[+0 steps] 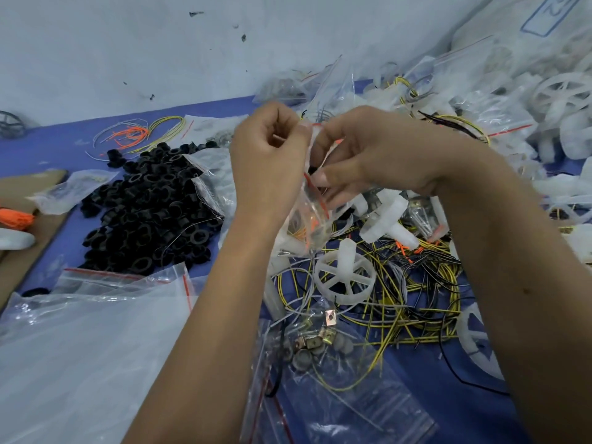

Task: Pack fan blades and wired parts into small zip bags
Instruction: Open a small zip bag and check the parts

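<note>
While the small zip bag point(307, 216) hung between the two hands, its mouth was pinched at the top by the left hand point(267, 155) and the right hand point(362, 161), both curled tight on the plastic. The long axis ran downward, away from both hands alike (orange wires showed inside). One bag was held. One white fan blade point(346, 277) lay just below it, among tangled wires too many to be counted.

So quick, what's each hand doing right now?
Left hand: pinches the top edge of the small zip bag.
Right hand: grips the same bag's top from the other side.
</note>
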{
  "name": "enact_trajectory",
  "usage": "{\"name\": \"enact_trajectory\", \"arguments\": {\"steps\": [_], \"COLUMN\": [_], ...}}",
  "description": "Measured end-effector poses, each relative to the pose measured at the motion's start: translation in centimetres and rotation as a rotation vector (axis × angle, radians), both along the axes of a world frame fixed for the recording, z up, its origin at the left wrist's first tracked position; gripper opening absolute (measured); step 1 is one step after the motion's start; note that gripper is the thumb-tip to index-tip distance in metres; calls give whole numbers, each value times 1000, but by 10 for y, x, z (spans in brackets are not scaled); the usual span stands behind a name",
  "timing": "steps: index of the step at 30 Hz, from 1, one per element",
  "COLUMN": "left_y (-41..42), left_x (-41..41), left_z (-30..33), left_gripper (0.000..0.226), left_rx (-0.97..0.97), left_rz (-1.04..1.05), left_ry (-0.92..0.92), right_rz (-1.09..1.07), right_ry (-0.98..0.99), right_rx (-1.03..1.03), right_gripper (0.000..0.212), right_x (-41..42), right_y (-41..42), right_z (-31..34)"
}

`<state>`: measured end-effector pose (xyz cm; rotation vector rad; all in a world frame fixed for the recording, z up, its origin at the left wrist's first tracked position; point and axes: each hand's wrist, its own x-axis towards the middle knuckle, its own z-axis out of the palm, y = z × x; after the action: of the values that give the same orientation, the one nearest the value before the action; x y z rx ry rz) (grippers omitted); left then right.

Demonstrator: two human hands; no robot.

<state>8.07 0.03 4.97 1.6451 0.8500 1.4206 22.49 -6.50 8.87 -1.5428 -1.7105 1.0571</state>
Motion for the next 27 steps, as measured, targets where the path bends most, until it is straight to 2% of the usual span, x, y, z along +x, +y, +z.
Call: {"name": "enact_trajectory", "arguments": {"steps": [2,4,7,9,11,12,14,16,18,21,24,27], "left_y": [-3,-6,-12,-14,-16,-17,-17,-16,-16,-16,-8,10], "left_x": [0,0,2,4,5,6,7,6,5,4,-4,-21], "left_z": [6,12,16,16,14,14,13,13,12,10,10,8], "left_gripper": [17,17,18,19,20,21,22,23,22,25,37,43], "left_rx": [86,126,145,132,121,116,102,92,83,-4,-131,-260], "left_rz": [25,17,-16,-28,-38,-48,-76,-106,-160,-266,-268,-64], "left_ry": [-1,-37,-71,-102,-122,-129,-143,-158,-163,-144,-265,-410], "right_rz": [-34,-69,-92,-100,-64,-36,25,60,12,6,66,-26], "right_ry": [-283,-426,-308,-334,-384,-395,-449,-567,-661,-726,-629,-296], "right_rx": [84,165,198,213,187,152,66,32,2,-108,-85,-87], "right_gripper": [9,11,18,28,11,8,17,8,33,40,27,26], "right_x": [-3,-8,-15,-18,-19,-19,-23,-20,-22,-23,-14,2], "right_y": [5,7,8,9,13,14,11,8,7,3,2,-2], "right_z": [-3,-7,-12,-15,-17,-19,-15,-20,-22,-22,-14,-8]}}
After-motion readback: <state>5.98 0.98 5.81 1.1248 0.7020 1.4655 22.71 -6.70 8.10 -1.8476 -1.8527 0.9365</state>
